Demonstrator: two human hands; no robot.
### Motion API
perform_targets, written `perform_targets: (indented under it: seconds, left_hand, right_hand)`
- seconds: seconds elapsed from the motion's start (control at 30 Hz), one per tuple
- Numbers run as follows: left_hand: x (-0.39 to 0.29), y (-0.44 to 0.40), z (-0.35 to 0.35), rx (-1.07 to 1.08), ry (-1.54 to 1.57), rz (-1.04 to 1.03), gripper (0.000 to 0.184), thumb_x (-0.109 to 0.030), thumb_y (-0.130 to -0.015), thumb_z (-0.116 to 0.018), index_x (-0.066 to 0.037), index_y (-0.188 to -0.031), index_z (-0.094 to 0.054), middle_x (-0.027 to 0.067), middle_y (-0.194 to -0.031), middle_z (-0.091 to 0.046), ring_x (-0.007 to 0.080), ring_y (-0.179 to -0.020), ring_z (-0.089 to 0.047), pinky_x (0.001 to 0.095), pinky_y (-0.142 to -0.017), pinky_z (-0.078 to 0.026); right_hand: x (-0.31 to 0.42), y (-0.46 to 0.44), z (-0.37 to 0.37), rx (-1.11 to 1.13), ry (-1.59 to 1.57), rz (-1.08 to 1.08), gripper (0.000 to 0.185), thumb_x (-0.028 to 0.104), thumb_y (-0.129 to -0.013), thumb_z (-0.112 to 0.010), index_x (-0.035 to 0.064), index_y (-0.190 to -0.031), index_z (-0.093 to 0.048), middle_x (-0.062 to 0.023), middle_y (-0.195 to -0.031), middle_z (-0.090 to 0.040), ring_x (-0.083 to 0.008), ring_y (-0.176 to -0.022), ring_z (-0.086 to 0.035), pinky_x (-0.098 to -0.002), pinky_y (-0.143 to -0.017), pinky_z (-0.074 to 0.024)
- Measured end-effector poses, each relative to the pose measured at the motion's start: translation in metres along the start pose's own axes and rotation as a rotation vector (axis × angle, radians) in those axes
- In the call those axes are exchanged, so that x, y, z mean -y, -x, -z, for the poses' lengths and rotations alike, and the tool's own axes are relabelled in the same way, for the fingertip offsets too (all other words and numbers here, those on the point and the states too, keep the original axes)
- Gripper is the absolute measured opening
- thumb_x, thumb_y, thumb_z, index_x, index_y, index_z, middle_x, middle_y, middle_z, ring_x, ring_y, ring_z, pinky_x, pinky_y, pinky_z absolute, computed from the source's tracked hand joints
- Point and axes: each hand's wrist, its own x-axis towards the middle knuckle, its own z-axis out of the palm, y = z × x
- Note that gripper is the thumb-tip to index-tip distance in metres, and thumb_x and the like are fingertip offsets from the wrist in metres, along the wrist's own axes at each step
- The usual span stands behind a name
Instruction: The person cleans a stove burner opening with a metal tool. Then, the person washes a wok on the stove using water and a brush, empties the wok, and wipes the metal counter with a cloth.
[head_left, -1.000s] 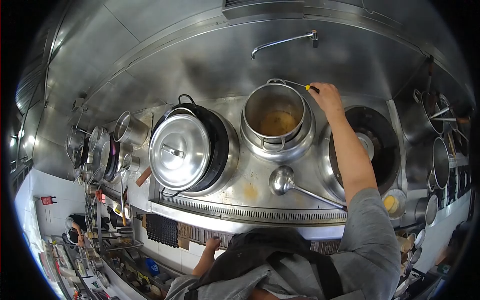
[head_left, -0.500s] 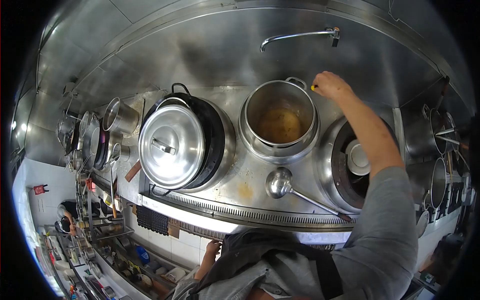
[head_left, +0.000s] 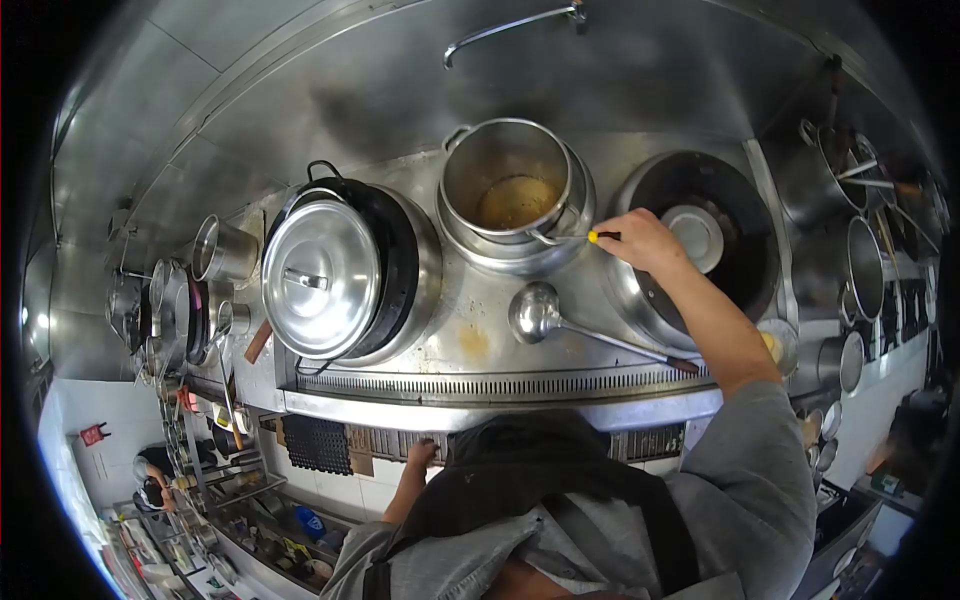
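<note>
My right hand (head_left: 642, 240) is wrapped round the black and yellow handle of a thin metal tool (head_left: 594, 237). The tool's metal end reaches the near handle of a deep steel pot (head_left: 508, 145), which stands on the middle burner. Brownish liquid (head_left: 518, 200) covers the pot's bottom. My left hand (head_left: 424, 453) hangs low near the stove's front edge, beside my body, with its fingers curled; whether it holds anything is too small to tell. A large ladle (head_left: 536, 312) lies on the stove top in front of the pot.
A lidded pan (head_left: 322, 258) stands on the left burner. The right burner bears a black wok (head_left: 735, 185). A faucet (head_left: 512, 24) juts from the back wall. Pots hang or stand at both sides. A co-worker (head_left: 158, 480) is at the far lower left.
My right hand has moved from the pot's back handle down to its near right side with the tool. The pot has turned and tilts differently. The view has shifted.
</note>
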Motion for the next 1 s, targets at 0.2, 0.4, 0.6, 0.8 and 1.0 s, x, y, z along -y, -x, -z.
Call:
perform_targets:
  seconds: [0.2,0.4,0.6,0.8,1.0]
  left_hand:
    - [-0.023,0.026,0.006,-0.050,0.005,-0.012,0.039,-0.020,-0.074,-0.062,-0.005,-0.110,-0.059,0.0087,-0.072,-0.063,0.0180,-0.063,-0.061,0.0319,-0.053,-0.050]
    - [0.018,0.020,-0.012,0.025,-0.221,-0.274,0.040,-0.017,-0.072,-0.066,-0.008,-0.110,-0.059,0.0061,-0.069,-0.060,0.0173,-0.060,-0.059,0.0320,-0.047,-0.050]
    - [0.034,0.008,-0.033,-0.014,-0.307,-0.240,0.042,-0.029,-0.071,-0.064,-0.010,-0.109,-0.061,0.0134,-0.075,-0.066,0.0225,-0.067,-0.065,0.0353,-0.064,-0.052]
    - [0.042,-0.002,-0.057,-0.081,-0.003,-0.045,0.044,-0.028,-0.069,-0.066,-0.009,-0.109,-0.062,0.0182,-0.089,-0.066,0.0286,-0.083,-0.065,0.0364,-0.072,-0.052]
    - [0.044,0.006,-0.068,0.021,-0.051,-0.004,0.045,-0.029,-0.067,-0.065,-0.008,-0.107,-0.062,0.0166,-0.087,-0.066,0.0277,-0.082,-0.065,0.0363,-0.074,-0.051]
  right_hand:
    - [-0.002,0.025,0.003,-0.182,0.146,0.043,0.022,0.020,-0.079,-0.057,0.0091,-0.094,-0.067,-0.0163,-0.082,-0.064,-0.0344,-0.078,-0.060,-0.0431,-0.074,-0.0478]
    - [-0.006,0.040,0.012,-0.305,0.192,0.069,0.022,0.019,-0.078,-0.058,0.0088,-0.095,-0.068,-0.0160,-0.082,-0.064,-0.0326,-0.078,-0.061,-0.0415,-0.074,-0.0484]
    - [0.021,0.048,0.027,-0.288,0.216,0.066,0.022,0.018,-0.077,-0.059,0.0078,-0.095,-0.068,-0.0163,-0.083,-0.064,-0.0325,-0.081,-0.061,-0.0414,-0.074,-0.0479]
    - [0.045,0.055,0.012,-0.264,0.298,0.105,0.018,0.016,-0.078,-0.058,0.0062,-0.091,-0.067,-0.0164,-0.078,-0.061,-0.0349,-0.075,-0.059,-0.0430,-0.069,-0.0474]
    - [0.060,0.055,-0.014,-0.210,0.394,0.085,0.019,0.014,-0.078,-0.059,0.0073,-0.094,-0.065,-0.0158,-0.080,-0.059,-0.0351,-0.073,-0.059,-0.0439,-0.067,-0.0480]
